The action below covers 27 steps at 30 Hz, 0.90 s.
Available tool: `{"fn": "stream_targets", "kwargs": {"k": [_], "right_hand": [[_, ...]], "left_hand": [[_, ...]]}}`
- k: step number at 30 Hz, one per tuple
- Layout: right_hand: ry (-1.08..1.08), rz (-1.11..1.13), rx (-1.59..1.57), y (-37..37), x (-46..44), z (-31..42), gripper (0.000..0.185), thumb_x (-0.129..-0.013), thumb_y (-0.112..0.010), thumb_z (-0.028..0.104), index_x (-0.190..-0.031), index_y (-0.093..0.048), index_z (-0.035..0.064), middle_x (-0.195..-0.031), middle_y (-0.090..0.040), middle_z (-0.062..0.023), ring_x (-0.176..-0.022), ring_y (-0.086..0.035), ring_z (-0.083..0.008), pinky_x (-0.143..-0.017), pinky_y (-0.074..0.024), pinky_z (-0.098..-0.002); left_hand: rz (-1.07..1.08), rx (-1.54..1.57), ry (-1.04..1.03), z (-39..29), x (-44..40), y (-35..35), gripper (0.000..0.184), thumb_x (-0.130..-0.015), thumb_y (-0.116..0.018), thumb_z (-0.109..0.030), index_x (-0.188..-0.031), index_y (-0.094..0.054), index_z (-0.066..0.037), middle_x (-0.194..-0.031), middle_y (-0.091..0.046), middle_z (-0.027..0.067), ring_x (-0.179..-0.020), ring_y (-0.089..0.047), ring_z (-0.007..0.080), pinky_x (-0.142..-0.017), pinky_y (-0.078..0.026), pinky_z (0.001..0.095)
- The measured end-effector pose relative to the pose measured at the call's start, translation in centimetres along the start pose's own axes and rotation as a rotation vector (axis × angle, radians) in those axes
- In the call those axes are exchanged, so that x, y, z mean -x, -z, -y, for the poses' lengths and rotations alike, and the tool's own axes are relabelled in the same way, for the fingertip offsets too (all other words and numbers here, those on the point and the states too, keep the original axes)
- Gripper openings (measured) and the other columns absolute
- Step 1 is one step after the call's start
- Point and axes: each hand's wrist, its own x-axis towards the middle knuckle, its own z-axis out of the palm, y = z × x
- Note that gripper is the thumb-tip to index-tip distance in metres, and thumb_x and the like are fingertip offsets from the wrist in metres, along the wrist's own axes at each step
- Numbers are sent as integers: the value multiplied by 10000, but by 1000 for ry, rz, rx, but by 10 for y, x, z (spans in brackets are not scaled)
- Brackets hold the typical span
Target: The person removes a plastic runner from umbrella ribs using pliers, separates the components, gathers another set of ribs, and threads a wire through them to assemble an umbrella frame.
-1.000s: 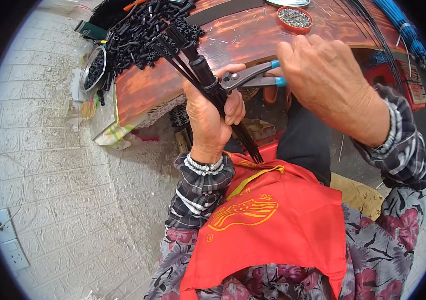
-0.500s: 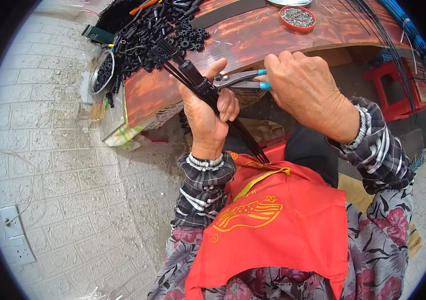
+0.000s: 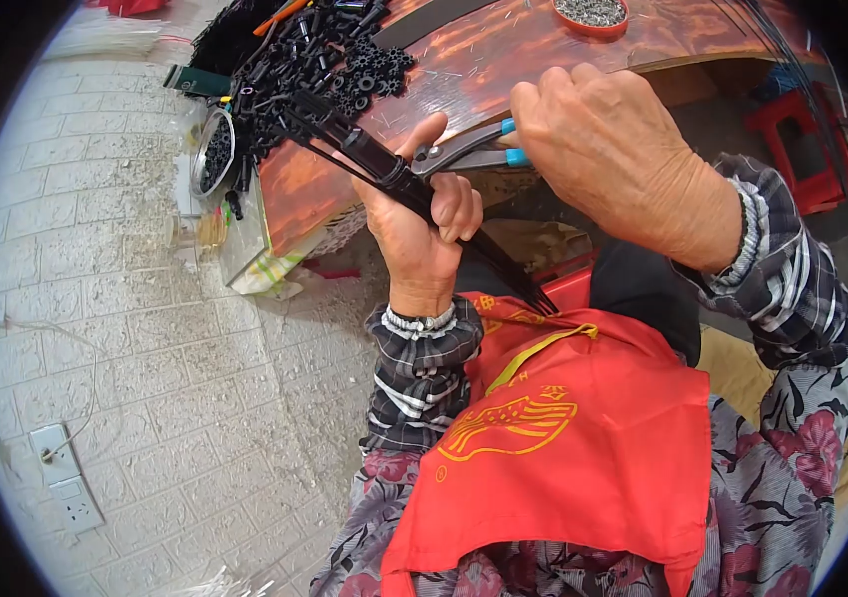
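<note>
My left hand (image 3: 412, 237) is wrapped round a black umbrella frame (image 3: 372, 155), a bundle of thin ribs about a dark collar. The frame slants from the upper left down to my lap, where its lower end meets the red apron (image 3: 583, 448). In my right hand (image 3: 623, 164) is a pair of pliers (image 3: 478, 149) with blue handle grips. Their jaws touch the frame at the collar, just above the fingers of my left hand. What sits between the jaws is too small to make out.
Behind my hands, a reddish wooden table (image 3: 483, 75) bears a heap of black plastic parts (image 3: 314, 60). A red bowl (image 3: 593, 25) of small metal pieces stands at its far side. A clear tub (image 3: 213, 152) is at the left edge, and a red stool (image 3: 797, 149) at right.
My view has shifted slightly. My right hand has risen a little and the pliers' handles tilt up more, with the jaws still at the collar. My left hand keeps its hold.
</note>
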Motion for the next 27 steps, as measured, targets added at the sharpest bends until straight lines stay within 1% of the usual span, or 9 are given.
{"fn": "stream_targets", "kwargs": {"k": [2, 5, 9, 14, 17, 18, 20, 24, 27], "right_hand": [[18, -15, 14, 0, -2, 2, 208, -845, -654, 244, -808, -561, 62, -715, -578, -89, -676, -630, -224, -557, -500, -331], [-18, 41, 34, 2, -4, 9, 170, -816, -660, 194, -798, -561, 57, -713, -577, -95, -676, -628, -219, -563, -503, -322], [-25, 46, 37, 4, -6, 12, 133, -780, -663, 140, -796, -568, 48, -724, -587, -102, -682, -632, -217, -570, -511, -313], [-71, 57, 36, -4, -8, 20, 134, -753, -673, 127, -795, -578, 44, -731, -600, -117, -686, -647, -236, -578, -522, -331], [-69, 6, -137, -25, -14, 12, 159, -732, -685, 143, -787, -597, 23, -746, -628, -149, -713, -669, -272, -595, -530, -350], [-65, 4, -126, -31, -19, 5, 159, -732, -685, 143, -787, -597, 23, -746, -628, -149, -713, -669, -272, -595, -530, -350], [-218, 185, -86, -43, -34, -14, 108, -748, -690, 143, -776, -705, 40, -807, -701, -131, -787, -704, -277, -620, -559, -373], [-234, 48, -48, -79, -46, -51, 152, -810, -675, 200, -775, -713, 57, -792, -702, -117, -789, -701, -292, -622, -559, -400], [-306, 191, -16, -88, -62, -51, 272, -852, -667, 300, -892, -709, 34, -841, -697, -146, -786, -697, -312, -626, -552, -418]], "left_hand": [[-16, -10, -15, 0, 2, -3, 847, -939, -229, -717, -1255, -538, 5, -444, -322, -12, -338, -261, 110, -361, -263, 278], [-123, -71, -44, 0, 4, -8, 847, -934, -239, -724, -1241, -539, 7, -447, -322, -9, -339, -263, 110, -363, -265, 278], [-163, -105, -36, 1, 0, -9, 851, -925, -251, -736, -1222, -544, 6, -450, -320, -10, -345, -271, 110, -363, -270, 274], [-141, -99, -34, 0, -5, 3, 858, -914, -260, -750, -1235, -533, -2, -460, -328, -11, -352, -280, 109, -365, -271, 273], [-169, -77, -58, -1, -9, 8, 865, -901, -264, -766, -1247, -522, -16, -471, -343, -11, -356, -287, 110, -366, -271, 273], [-162, -70, -65, -2, -10, 12, 865, -901, -264, -766, -1247, -522, -16, -471, -343, -11, -356, -287, 110, -366, -271, 273], [-143, -65, -110, -5, -11, 24, 869, -887, -269, -779, -1255, -516, -32, -478, -353, -14, -357, -289, 109, -366, -270, 274], [-136, -74, -156, -21, -8, 30, 874, -867, -279, -795, -1244, -532, -48, -482, -360, -18, -360, -293, 107, -367, -271, 273], [-122, -80, -196, -40, -7, 37, 889, -846, -290, -811, -1229, -552, -53, -482, -361, -24, -363, -296, 105, -370, -273, 271]]}}
